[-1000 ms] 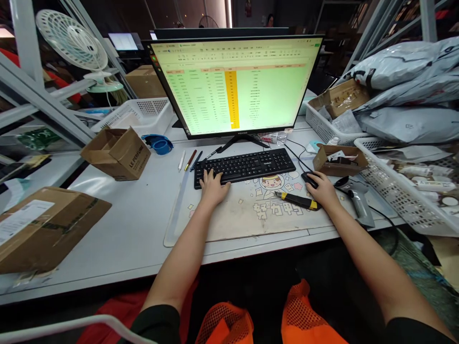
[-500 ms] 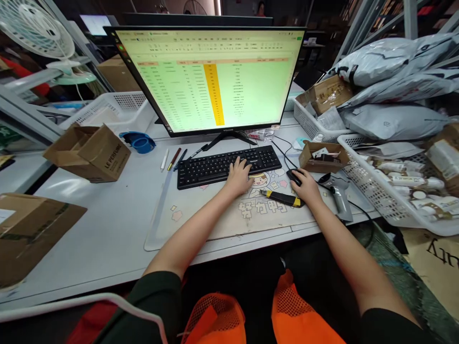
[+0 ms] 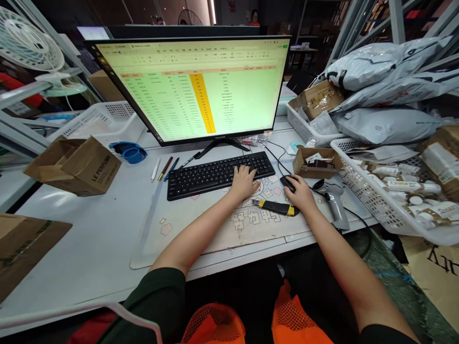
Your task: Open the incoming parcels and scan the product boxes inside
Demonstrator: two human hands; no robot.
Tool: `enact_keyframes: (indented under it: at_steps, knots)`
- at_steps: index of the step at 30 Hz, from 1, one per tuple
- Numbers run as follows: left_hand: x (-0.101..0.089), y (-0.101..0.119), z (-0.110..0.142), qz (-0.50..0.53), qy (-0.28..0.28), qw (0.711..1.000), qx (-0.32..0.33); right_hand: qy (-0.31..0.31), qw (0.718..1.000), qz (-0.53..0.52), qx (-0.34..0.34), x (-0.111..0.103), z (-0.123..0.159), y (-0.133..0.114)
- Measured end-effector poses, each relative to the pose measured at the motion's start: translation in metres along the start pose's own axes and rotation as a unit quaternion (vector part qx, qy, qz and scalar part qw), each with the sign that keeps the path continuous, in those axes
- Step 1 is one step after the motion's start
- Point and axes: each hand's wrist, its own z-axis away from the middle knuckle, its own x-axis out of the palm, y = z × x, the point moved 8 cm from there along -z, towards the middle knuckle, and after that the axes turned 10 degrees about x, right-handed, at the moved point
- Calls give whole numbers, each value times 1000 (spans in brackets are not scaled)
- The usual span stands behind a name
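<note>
My left hand point(image 3: 244, 182) rests with spread fingers on the right part of the black keyboard point(image 3: 204, 177). My right hand point(image 3: 300, 192) lies over the black computer mouse point(image 3: 288, 183), fingers curved around it. Just left of my right wrist, a yellow and black utility knife point(image 3: 275, 207) lies on the pale printed desk mat point(image 3: 201, 231). Behind the keyboard stands a monitor point(image 3: 247, 105) showing a spreadsheet with one orange column. A grey handheld barcode scanner point(image 3: 337, 208) lies to the right of my right hand.
An open carton point(image 3: 91, 165) and a blue tape roll point(image 3: 132, 152) stand left, near several pens point(image 3: 165, 168). A small box point(image 3: 315, 165) sits behind the mouse. White baskets point(image 3: 380, 193) with bottles and grey parcels point(image 3: 387, 125) crowd the right.
The camera view has turned slightly, so the desk things appear shifted left. My left hand has moved a little rightward along the keyboard. My right hand stays on the mouse.
</note>
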Motion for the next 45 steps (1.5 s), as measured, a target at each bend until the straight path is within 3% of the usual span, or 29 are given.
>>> enact_keyframes:
  at_steps: [7, 13, 18, 24, 28, 40, 45]
  knots:
    - [6, -5, 16, 24, -10, 1000, -16, -8, 1000, -2, 4, -1, 0, -1]
    - [-1, -40, 8, 9, -18, 994, -107, -7, 1000, -3, 9, 0, -1, 1]
    - [-5, -51, 6, -4, -14, 992, -125, -8, 1000, -9, 13, 1, -2, 3]
    - [-4, -44, 10, 5, 6, 992, -126, -6, 1000, -6, 12, 0, -2, 2]
    - [-10, -31, 17, -14, 39, 995, -91, -5, 1000, -6, 11, 0, -2, 2]
    - [-6, -5, 37, -11, 13, 999, -36, -8, 1000, -9, 15, 1, -2, 2]
    - [-1, -3, 36, 3, -4, 998, -58, -2, 1000, -13, 14, 0, -3, 3]
